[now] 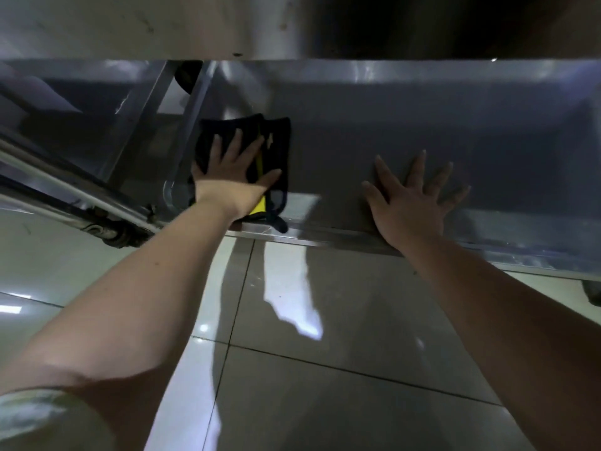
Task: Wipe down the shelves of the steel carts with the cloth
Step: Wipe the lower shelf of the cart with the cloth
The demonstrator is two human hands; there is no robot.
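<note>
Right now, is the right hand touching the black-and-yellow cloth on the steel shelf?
Apart. The head view shows the right hand flat on bare steel shelf, well clear of the black-and-yellow cloth under the left hand.

Brushed steel shelf (406,125); glossy floor tiles (325,369).

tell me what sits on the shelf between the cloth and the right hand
Nothing: in the head view only bare steel shelf runs from the dark cloth under the left hand to the right hand, which lies flat on it.
</note>
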